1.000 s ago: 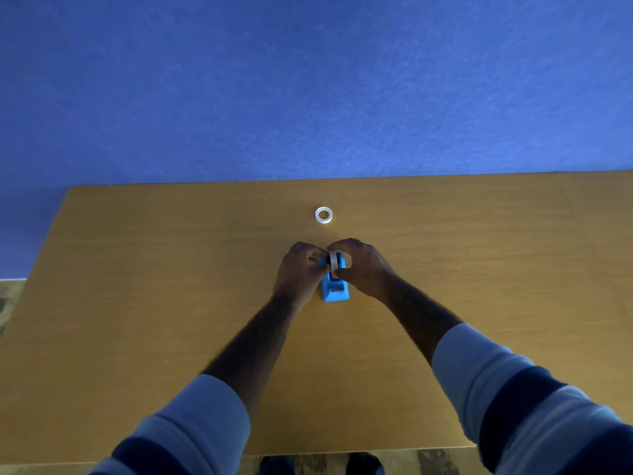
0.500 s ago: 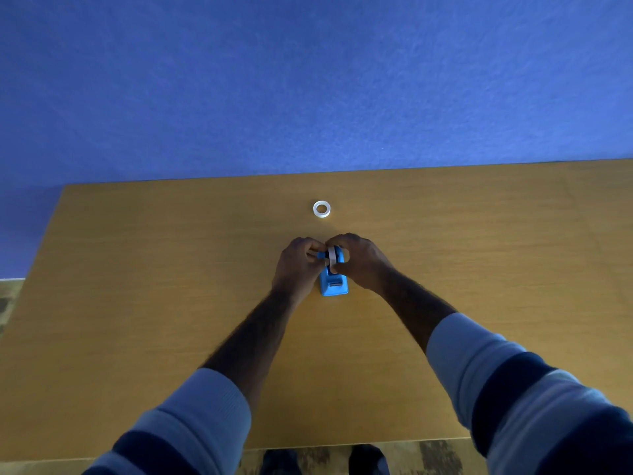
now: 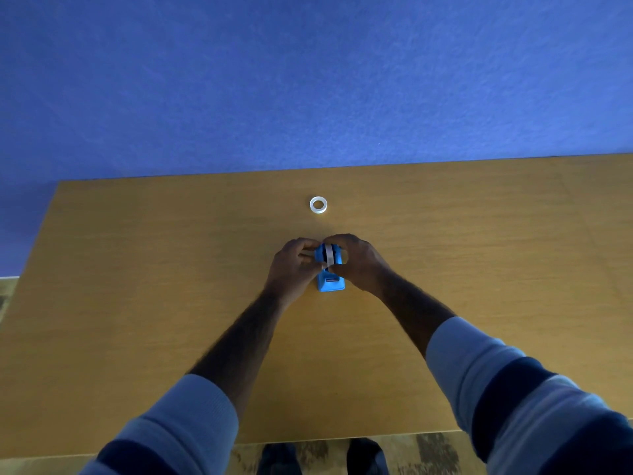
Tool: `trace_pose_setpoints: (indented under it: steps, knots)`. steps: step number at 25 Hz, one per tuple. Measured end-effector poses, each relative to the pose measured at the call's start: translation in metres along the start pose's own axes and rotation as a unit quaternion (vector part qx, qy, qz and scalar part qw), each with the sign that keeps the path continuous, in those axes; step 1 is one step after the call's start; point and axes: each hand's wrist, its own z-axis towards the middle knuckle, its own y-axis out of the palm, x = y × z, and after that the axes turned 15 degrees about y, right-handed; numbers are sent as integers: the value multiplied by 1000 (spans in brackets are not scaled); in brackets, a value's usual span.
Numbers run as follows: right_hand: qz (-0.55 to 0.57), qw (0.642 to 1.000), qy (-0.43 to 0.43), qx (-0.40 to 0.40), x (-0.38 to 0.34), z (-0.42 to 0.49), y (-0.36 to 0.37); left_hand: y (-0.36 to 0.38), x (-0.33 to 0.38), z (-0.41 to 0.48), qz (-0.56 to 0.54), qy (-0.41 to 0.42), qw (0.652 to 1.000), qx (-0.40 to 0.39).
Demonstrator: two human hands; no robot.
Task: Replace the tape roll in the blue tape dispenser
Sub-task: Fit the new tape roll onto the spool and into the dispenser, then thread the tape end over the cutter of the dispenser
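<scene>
Blue plastic is showing between two hands: the blue tape dispenser (image 3: pixel 330 279) is sitting near the middle of the desk (image 3: pixel 137 269), a bit toward the far edge. The left hand (image 3: pixel 293 264) and the right hand (image 3: pixel 358 260) are pressing in on its two sides, fingers closed around the top part. A pale tape roll (image 3: pixel 329 255) is standing on edge in the top of the dispenser, and both hands are pinching there. I cannot tell if the roll is going in or coming out. A white ring (image 3: pixel 318 204), maybe another roll, is lying flat closer to the far edge, well apart from the hands. The roll could go in crooked and get stuck if one hand is pushing harder. The small dispenser could also tip or slide, because nothing else is holding it down.
</scene>
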Motion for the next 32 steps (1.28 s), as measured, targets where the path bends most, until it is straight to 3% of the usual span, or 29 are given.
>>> trace_pose_setpoints:
  steps: [9,32]
  knots:
    - [65,997,36,34,-2,-3,-3,3,1,2,17,20,999,-24]
    - [-21,995,32,96,-19,6,1,9,3,8,96,34,993,-55]
